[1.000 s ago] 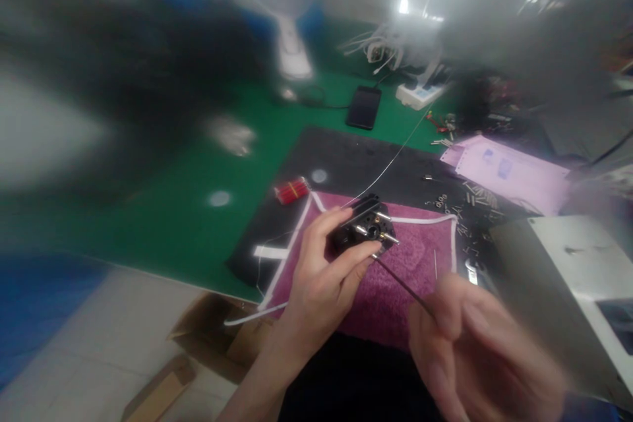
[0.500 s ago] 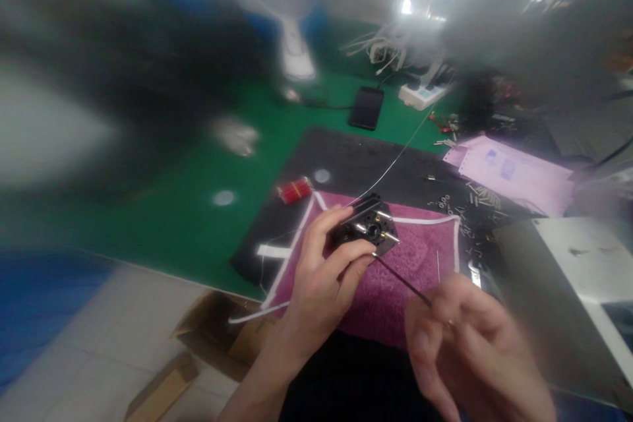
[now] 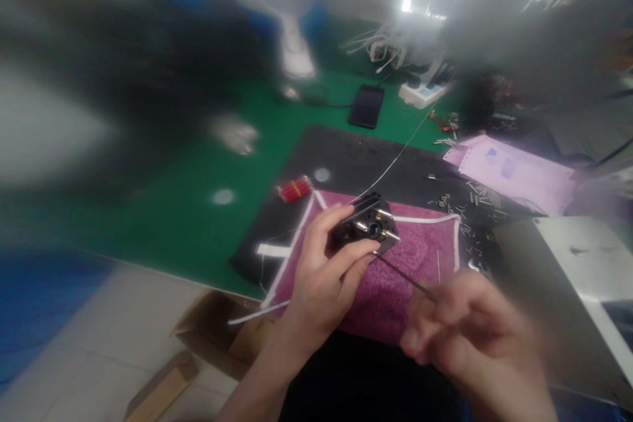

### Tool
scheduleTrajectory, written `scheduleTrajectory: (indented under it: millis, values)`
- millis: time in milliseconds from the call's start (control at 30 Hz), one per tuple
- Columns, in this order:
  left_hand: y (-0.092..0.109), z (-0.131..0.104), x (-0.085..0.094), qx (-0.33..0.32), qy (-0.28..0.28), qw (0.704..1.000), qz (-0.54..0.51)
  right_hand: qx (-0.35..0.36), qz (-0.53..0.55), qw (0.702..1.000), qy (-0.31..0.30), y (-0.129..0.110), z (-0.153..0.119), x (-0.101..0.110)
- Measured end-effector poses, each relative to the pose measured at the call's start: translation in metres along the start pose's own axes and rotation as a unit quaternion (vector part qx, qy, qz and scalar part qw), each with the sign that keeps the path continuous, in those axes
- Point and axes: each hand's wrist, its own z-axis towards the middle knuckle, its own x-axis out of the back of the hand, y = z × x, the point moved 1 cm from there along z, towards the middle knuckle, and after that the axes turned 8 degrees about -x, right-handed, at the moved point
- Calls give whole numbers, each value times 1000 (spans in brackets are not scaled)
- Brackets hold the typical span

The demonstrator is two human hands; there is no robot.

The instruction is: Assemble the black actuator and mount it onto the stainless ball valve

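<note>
Black block [image 3: 370, 224], purple cloth [image 3: 383, 306], green table [image 3: 173, 217]

No word, number or brand can be read anywhere. Pink papers [image 3: 524, 178] overlap the black mat [image 3: 341, 151] at its far right corner; on the top sheet, two blue printed patches [image 3: 508, 167] near its left end, stamp-like, too blurred to make out. Smartphone [image 3: 366, 107] beyond the mat's far edge: screen dark, no legible characters. White power strip [image 3: 419, 96], beyond the same edge toward the right corner: bluish marking on top, too small to tell whether it is lettering.
</note>
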Motion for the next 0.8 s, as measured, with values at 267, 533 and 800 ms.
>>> scheduleTrajectory:
  millis: [267, 533, 800]
  values:
    - [1, -1, 1, 14, -6, 1000, -17, -77, 60, 986, -132, 0, 7, 11]
    - [2, 0, 1, 9, -8, 1000, -6, 115, -140, 979, 91, 0, 6, 3]
    - [2, 3, 2, 6, 3, 1000, -13, -24, -13, 986, -165, 1, 11, 21]
